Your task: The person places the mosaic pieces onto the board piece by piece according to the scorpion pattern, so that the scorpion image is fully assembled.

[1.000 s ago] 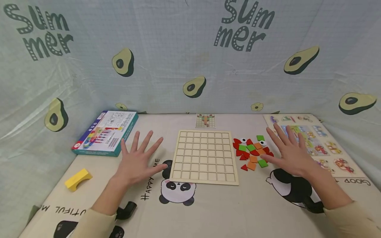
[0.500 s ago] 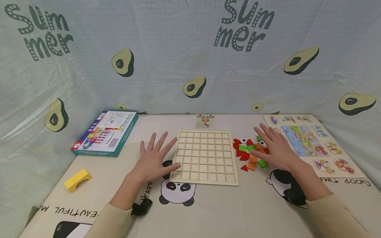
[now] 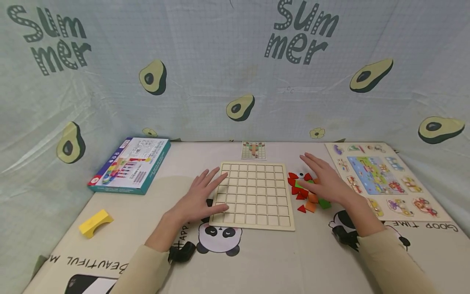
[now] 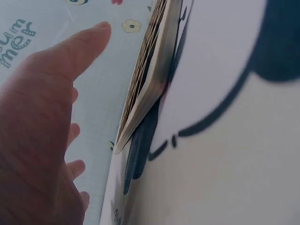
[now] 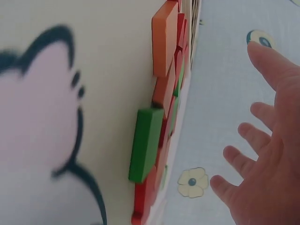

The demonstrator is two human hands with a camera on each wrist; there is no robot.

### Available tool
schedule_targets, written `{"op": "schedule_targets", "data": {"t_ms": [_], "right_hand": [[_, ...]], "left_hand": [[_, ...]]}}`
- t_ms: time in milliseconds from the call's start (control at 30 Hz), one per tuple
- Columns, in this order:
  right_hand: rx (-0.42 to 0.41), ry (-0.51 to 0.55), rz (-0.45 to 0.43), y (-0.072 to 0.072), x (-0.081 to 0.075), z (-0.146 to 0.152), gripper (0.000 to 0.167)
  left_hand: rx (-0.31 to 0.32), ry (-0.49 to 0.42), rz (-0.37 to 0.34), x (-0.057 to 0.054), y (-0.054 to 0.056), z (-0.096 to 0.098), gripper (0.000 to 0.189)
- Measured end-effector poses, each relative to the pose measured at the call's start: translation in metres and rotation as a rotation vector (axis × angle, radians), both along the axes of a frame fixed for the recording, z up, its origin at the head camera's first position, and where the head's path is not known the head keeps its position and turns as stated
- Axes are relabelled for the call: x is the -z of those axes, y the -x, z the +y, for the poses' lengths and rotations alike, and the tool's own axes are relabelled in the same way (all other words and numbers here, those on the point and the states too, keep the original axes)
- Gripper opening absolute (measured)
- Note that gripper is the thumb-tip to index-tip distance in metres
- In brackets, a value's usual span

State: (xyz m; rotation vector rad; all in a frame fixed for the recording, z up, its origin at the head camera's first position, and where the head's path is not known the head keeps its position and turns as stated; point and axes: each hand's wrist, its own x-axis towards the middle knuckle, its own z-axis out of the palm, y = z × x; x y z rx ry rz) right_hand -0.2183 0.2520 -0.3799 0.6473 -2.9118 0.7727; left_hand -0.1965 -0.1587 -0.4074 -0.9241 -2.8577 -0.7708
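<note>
A pale wooden grid board [image 3: 253, 196] lies in the middle of the table. My left hand [image 3: 200, 200] hovers at its left edge, fingers spread, holding nothing; in the left wrist view the thumb [image 4: 89, 44] is apart from the board [image 4: 157, 75]. Over the loose pile at the board's right is my right hand [image 3: 327, 181], fingers spread and holding nothing. That pile has red pieces [image 3: 300, 190], orange squares [image 3: 310, 206], green squares [image 3: 324, 203] and a white eye piece [image 3: 301, 174]. The hand hides part of it. The right wrist view shows a green block [image 5: 146, 145] below the fingers.
A small pattern card [image 3: 253, 150] lies behind the board. At the left are a boxed toy set [image 3: 130, 165] and a yellow arch block [image 3: 96, 223]. A picture puzzle board [image 3: 389, 179] lies at the right. A patterned cloth hangs behind the table.
Both hands have moved inward: the left to the right, up to the grid board's edge, and the right to the left, over the pile of pieces. The board and pieces stay put.
</note>
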Motion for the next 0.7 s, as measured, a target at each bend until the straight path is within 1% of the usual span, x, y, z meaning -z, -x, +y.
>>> {"op": "schedule_targets", "data": {"t_ms": [100,200,367,567,700], "right_hand": [[-0.002,0.027,-0.026,0.004,0.003,-0.002,0.077],[-0.007,0.052,-0.03,0.009,0.006,-0.003,0.074],[-0.004,0.102,-0.047,0.017,0.009,-0.005,0.069],[0.011,0.159,-0.117,0.028,0.013,-0.007,0.063],[0.039,0.196,-0.18,0.035,0.017,-0.012,0.06]], "left_hand": [[0.024,-0.007,-0.016,0.004,0.003,-0.001,0.091],[0.049,-0.009,-0.033,0.008,0.006,-0.002,0.093],[0.083,-0.015,-0.042,0.011,0.007,-0.002,0.095],[0.08,-0.017,-0.068,0.014,0.007,-0.002,0.097],[0.073,0.008,-0.085,0.014,0.007,-0.002,0.096]]}}
